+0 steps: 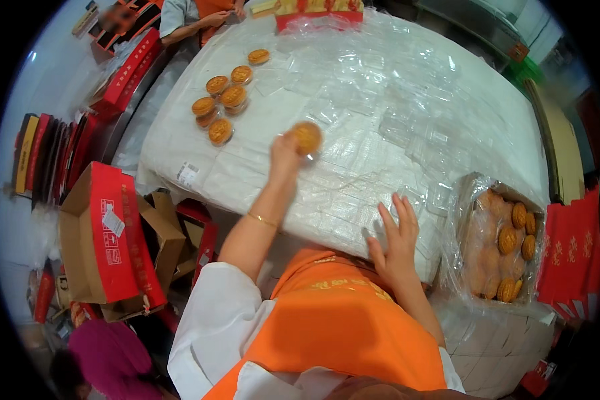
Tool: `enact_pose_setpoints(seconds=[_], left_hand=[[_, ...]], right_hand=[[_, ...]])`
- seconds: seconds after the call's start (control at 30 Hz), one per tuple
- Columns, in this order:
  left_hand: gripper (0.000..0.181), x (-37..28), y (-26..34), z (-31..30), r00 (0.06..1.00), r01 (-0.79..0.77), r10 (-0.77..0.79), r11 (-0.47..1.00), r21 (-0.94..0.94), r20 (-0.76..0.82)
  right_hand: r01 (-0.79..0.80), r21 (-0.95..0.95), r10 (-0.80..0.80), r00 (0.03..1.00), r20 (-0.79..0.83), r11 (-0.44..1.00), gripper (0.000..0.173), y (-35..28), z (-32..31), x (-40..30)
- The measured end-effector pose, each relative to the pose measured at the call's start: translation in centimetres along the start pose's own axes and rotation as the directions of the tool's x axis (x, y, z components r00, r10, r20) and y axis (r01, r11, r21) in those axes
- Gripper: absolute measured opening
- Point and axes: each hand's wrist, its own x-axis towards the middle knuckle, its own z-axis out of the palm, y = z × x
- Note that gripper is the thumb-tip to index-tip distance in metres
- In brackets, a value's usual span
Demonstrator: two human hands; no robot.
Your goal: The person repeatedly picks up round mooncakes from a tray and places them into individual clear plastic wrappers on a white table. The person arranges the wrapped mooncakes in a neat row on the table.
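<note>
My left hand [286, 152] grips a round golden mooncake [307, 137] that sits in a clear plastic tray, held over the white-covered table [260, 185]; both are slightly blurred. Fingers spread, my right hand [396, 237] is at the table's front edge with nothing in it. Several more mooncakes [233, 96] in clear trays stand at the table's left side, some seemingly stacked. Empty clear plastic trays [395, 127] lie scattered over the middle and right. Beyond my right hand, a plastic-lined carton [452, 250] holds many loose mooncakes [507, 240].
A red and gold box [320, 20] stands at the table's far edge. Another person's hands [215, 19] are at the far left corner. Red and brown cartons [80, 235] crowd the floor at left, near a person in purple [110, 355]. Red bags [570, 250] hang beyond the carton.
</note>
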Motion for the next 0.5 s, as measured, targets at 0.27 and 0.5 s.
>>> enact_pose_setpoints(seconds=[0.27,0.5], left_hand=[[0.041,14.1,1.5,-12.2,0.821,-0.176,0.458,0.771,0.612,-0.341],[0.068,7.5,1.3,-5.9,0.655,-0.157,0.72,0.427,0.89,-0.23]], right_hand=[[-0.097,0.021,0.097,0.995,-0.011,0.995,0.043,1.7,-1.8,-2.6],[-0.164,0.064,0.164,0.986,-0.005,0.984,0.036,2.0,-1.3,-3.1]])
